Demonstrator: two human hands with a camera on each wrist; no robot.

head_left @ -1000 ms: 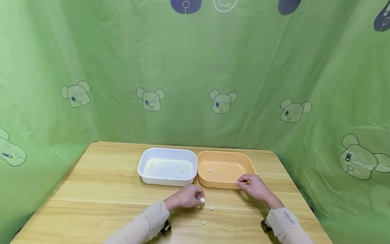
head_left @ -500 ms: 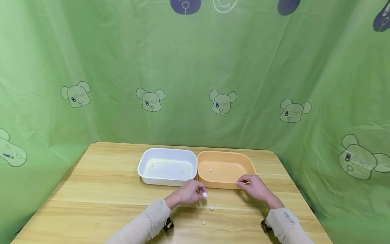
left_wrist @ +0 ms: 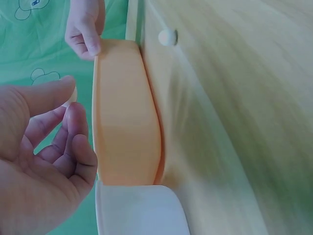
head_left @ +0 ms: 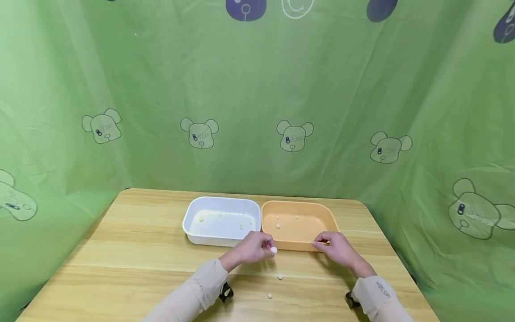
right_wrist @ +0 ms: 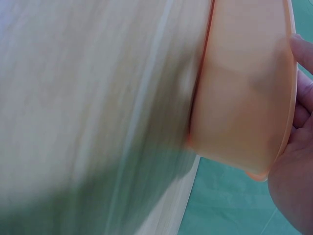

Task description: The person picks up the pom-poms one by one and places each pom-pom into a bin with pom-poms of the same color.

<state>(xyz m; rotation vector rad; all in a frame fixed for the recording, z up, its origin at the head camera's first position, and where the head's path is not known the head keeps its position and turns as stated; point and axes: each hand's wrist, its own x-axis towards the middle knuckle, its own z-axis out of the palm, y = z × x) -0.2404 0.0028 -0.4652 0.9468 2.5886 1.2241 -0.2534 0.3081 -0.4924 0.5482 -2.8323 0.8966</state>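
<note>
My left hand [head_left: 251, 248] pinches a small white ball [head_left: 274, 250] between thumb and fingertips, in front of the place where the two bins meet. In the left wrist view, the white ball [left_wrist: 72, 97] is partly hidden by the thumb and fingers. My right hand [head_left: 337, 247] grips the front rim of the orange bin [head_left: 299, 232] near its right corner, thumb outside and fingers inside, as the right wrist view shows. Three white balls, one of them a white ball [head_left: 278, 226], lie inside this bin.
A white bin [head_left: 213, 239] stands left against the orange one, with several small yellow pieces [head_left: 201, 219] in it. Nearer on the wooden table [head_left: 120, 268] lie two loose balls, a larger ball [head_left: 280, 277] and a smaller ball [head_left: 270, 296]. Green curtain [head_left: 241, 170] surrounds the table.
My left hand has lifted the white ball forward and slightly right, from above the table toward the orange bin's front wall. The right hand has stayed on the rim.
</note>
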